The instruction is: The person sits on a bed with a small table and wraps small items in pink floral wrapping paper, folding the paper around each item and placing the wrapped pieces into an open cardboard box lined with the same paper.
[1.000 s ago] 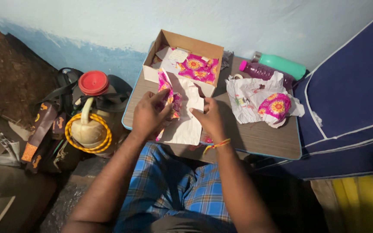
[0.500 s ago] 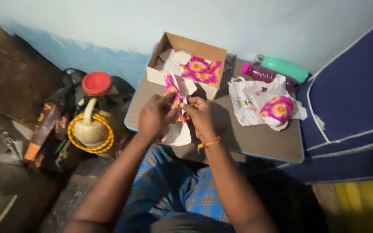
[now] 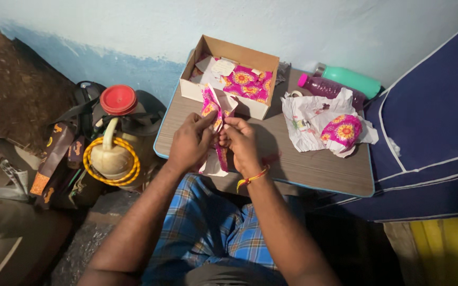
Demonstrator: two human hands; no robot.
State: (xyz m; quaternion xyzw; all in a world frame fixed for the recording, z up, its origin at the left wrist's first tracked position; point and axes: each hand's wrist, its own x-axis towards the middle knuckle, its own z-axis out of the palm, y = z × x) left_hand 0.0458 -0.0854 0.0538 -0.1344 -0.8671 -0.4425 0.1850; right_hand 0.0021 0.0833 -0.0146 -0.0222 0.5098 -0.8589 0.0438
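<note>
Both hands pinched shut on one folded pink flowered paper (image 3: 216, 114) above the table (image 3: 303, 164) edge: left hand (image 3: 189, 143) and right hand (image 3: 239, 140) side by side, long axis upright (leaning toward the cardboard box (image 3: 229, 79))
</note>
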